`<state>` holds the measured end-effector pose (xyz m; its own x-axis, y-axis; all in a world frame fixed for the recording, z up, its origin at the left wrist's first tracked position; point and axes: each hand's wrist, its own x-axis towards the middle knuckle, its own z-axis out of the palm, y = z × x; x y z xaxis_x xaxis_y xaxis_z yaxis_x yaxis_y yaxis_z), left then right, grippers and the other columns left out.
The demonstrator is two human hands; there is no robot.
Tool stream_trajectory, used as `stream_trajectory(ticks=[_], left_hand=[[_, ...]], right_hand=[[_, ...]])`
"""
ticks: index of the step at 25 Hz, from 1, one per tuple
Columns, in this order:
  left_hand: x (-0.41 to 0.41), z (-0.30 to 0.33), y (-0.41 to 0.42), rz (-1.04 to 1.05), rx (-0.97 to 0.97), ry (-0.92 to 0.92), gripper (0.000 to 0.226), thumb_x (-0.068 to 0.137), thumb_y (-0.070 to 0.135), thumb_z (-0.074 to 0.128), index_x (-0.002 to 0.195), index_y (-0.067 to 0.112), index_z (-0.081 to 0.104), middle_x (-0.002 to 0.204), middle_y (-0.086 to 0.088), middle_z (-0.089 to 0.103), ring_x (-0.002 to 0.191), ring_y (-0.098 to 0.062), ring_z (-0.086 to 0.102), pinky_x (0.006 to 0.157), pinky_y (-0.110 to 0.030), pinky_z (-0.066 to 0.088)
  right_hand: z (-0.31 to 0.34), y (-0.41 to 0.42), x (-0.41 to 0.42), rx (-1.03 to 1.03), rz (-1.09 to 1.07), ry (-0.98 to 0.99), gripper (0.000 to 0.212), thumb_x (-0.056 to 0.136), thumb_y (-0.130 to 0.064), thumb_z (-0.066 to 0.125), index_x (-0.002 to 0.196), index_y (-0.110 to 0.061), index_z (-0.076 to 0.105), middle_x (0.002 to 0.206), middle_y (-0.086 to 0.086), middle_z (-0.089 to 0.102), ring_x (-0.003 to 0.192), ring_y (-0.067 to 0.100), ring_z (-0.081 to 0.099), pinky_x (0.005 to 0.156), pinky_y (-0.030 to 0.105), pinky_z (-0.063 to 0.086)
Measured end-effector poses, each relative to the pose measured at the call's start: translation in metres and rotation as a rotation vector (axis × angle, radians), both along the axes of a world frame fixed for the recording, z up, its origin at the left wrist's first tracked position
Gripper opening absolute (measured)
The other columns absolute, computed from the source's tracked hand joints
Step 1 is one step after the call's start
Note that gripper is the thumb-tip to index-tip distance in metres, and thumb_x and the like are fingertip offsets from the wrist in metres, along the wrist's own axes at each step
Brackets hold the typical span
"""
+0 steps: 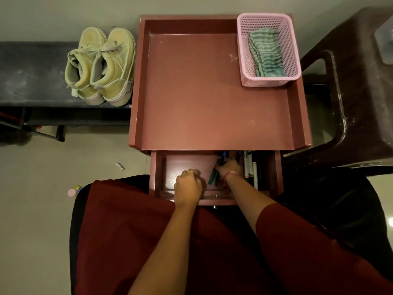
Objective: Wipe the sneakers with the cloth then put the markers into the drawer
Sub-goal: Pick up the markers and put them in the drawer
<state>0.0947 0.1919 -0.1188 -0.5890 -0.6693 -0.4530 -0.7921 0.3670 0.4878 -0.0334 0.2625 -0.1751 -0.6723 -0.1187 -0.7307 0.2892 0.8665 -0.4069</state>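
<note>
A: So, nearest first: what are the hands doing?

B: Both are down in the open drawer (276, 175). The left hand (188, 185) is curled into a loose fist over the drawer's floor; whether it pinches anything I cannot tell. The right hand (229, 167) has its fingers closed round a bunch of markers (219, 165), dark caps poking out above and below the fist.

A: And the rest of the markers?

B: More lie just beside that hand, along the drawer's right side.

A: How should she finish this well?

B: I'd lower the bunch flat beside those already lying there, release only once they rest on the bottom, and keep the left hand out of their way.

A: Further back?

B: The striped cloth (265, 53) sits in the pink basket (244, 60) on the red table (202, 92); the sneakers (102, 64) stand paired on the dark bench (32, 71).
</note>
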Motion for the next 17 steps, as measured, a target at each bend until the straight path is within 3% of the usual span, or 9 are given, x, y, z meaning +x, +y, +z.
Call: stream_trajectory(ticks=[4, 7, 10, 13, 17], left_hand=[[-0.001, 0.007, 0.005, -0.012, -0.052, 0.022, 0.024, 0.091, 0.011, 0.046, 0.107, 0.014, 0.064, 0.108, -0.005, 0.063, 0.101, -0.025, 0.055, 0.089, -0.042, 0.046], [-0.003, 0.008, 0.006, 0.014, -0.081, 0.015, 0.024, 0.092, 0.012, 0.045, 0.109, 0.011, 0.062, 0.109, -0.007, 0.059, 0.102, -0.025, 0.052, 0.088, -0.043, 0.045], [-0.004, 0.008, 0.007, 0.029, -0.099, 0.008, 0.025, 0.091, 0.011, 0.044, 0.111, 0.011, 0.059, 0.111, -0.006, 0.056, 0.103, -0.025, 0.050, 0.087, -0.040, 0.045], [-0.003, 0.008, 0.007, 0.025, -0.099, 0.009, 0.027, 0.090, 0.010, 0.044, 0.111, 0.011, 0.060, 0.112, -0.007, 0.056, 0.104, -0.026, 0.050, 0.087, -0.041, 0.044], [-0.004, 0.009, 0.008, 0.054, -0.094, 0.038, 0.027, 0.089, 0.009, 0.045, 0.110, 0.012, 0.060, 0.110, -0.006, 0.057, 0.104, -0.026, 0.050, 0.087, -0.041, 0.044]], right_hand=[[-0.003, 0.006, 0.002, 0.116, 0.118, 0.095, 0.033, 0.093, -0.003, 0.048, 0.124, 0.004, 0.052, 0.124, 0.023, 0.058, 0.114, 0.035, 0.056, 0.090, 0.033, 0.047], [0.000, 0.011, 0.001, 0.080, 0.212, 0.198, 0.032, 0.091, 0.000, 0.048, 0.122, 0.003, 0.052, 0.124, 0.025, 0.055, 0.111, 0.036, 0.056, 0.089, 0.035, 0.047], [0.000, 0.009, 0.006, -0.001, 0.442, 0.268, 0.037, 0.091, -0.012, 0.054, 0.127, -0.004, 0.051, 0.132, 0.021, 0.046, 0.110, 0.037, 0.054, 0.088, 0.037, 0.048], [0.002, 0.002, 0.013, 0.100, 0.657, 0.251, 0.040, 0.090, -0.027, 0.060, 0.123, -0.006, 0.053, 0.125, 0.017, 0.053, 0.110, 0.035, 0.055, 0.086, 0.040, 0.051], [0.004, -0.010, 0.021, 0.187, 0.755, 0.189, 0.025, 0.092, -0.022, 0.056, 0.110, -0.005, 0.059, 0.109, 0.016, 0.064, 0.098, 0.033, 0.063, 0.077, 0.038, 0.052]])
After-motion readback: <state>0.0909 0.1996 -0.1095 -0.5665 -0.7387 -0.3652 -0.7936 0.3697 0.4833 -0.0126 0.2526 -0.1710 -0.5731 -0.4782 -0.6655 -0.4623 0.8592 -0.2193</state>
